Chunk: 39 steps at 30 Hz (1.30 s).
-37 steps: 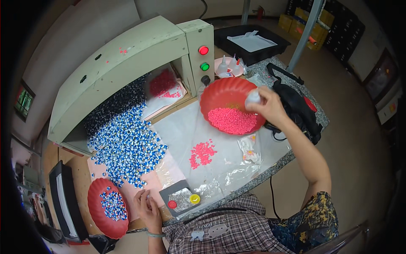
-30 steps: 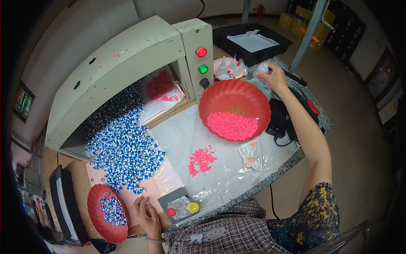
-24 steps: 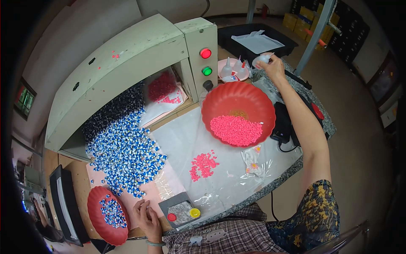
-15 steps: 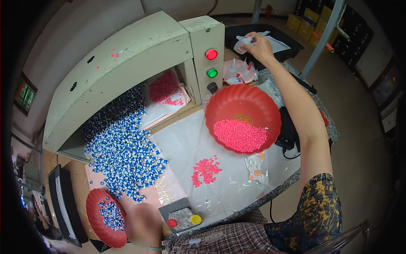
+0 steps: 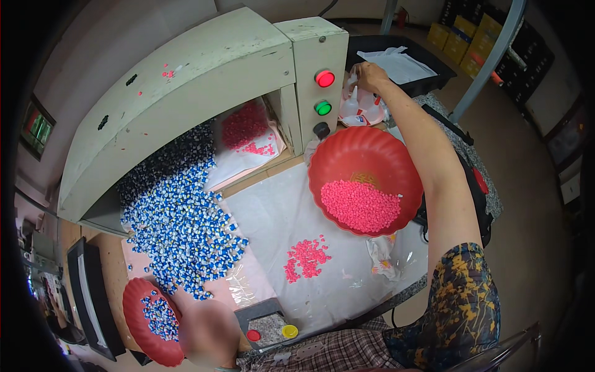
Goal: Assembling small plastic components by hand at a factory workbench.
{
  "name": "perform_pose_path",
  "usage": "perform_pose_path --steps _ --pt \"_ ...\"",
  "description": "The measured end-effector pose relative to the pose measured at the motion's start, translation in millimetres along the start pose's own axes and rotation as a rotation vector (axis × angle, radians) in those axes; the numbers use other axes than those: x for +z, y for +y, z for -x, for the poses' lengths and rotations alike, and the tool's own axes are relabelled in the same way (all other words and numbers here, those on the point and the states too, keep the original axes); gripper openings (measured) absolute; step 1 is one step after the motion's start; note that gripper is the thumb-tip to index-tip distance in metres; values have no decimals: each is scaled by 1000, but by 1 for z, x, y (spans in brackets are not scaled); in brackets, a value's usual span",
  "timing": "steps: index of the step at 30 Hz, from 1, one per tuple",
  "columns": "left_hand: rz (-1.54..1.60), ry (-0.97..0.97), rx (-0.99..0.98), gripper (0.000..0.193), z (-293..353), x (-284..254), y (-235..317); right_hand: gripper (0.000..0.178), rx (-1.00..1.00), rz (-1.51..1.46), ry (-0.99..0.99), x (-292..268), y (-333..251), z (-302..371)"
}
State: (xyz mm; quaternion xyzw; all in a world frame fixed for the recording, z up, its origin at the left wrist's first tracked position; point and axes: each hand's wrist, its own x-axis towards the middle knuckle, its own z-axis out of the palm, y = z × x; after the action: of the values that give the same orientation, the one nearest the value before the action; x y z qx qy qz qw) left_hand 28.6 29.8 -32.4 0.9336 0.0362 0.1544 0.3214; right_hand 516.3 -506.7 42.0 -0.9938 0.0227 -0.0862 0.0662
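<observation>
A granite-edged bench (image 5: 494, 203) with work that looks partway along. Near its right side, a wide red bowl (image 5: 359, 149) holds a mound of pink pieces (image 5: 359, 206); a loose patch of pink pieces (image 5: 307, 257) lies apart on clear plastic sheeting (image 5: 260, 204), nearer the front edge. At the left, a large heap of blue-and-white pieces (image 5: 186, 229) spills from the mouth of a pale machine (image 5: 180, 68), with only a small share in a red dish (image 5: 133, 310) at the front left corner. By these signs, much remains outside the two vessels.

The right hand (image 5: 370, 75) is at the far edge, its fingers seemingly closed around a clear squeeze bottle (image 5: 352, 74) at a pink plate (image 5: 367, 102) of similar bottles — not yet released, as far as can be judged. That arm rises from the lower right, passing the bowl's right side, the wrist angled leftward.

The left hand (image 5: 209, 333) rests or hovers by the front edge, beside the dish — too blurred to tell whether its fingers are apart or together.
</observation>
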Motion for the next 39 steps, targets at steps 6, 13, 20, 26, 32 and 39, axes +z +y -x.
perform_pose_path --steps 6,13,20,26,32,39 --pt "-2 -18 -8 26 -2 -2 5 45 11 -26 -45 8 11 -2" --pt "-34 29 46 27 -2 -1 0 48 -192 -354 173 -22 2 30" --pt "-12 25 37 29 -1 -2 -1 46 -487 46 72 -43 -32 76" --pt "16 35 32 32 -1 -1 -2 28 -518 303 -57 -34 -39 76" --pt "59 64 -5 36 2 -1 -8 25 -476 277 -81 -35 -39 70" --pt "91 185 83 35 6 -3 -14 23 -507 223 123 -64 -31 89"
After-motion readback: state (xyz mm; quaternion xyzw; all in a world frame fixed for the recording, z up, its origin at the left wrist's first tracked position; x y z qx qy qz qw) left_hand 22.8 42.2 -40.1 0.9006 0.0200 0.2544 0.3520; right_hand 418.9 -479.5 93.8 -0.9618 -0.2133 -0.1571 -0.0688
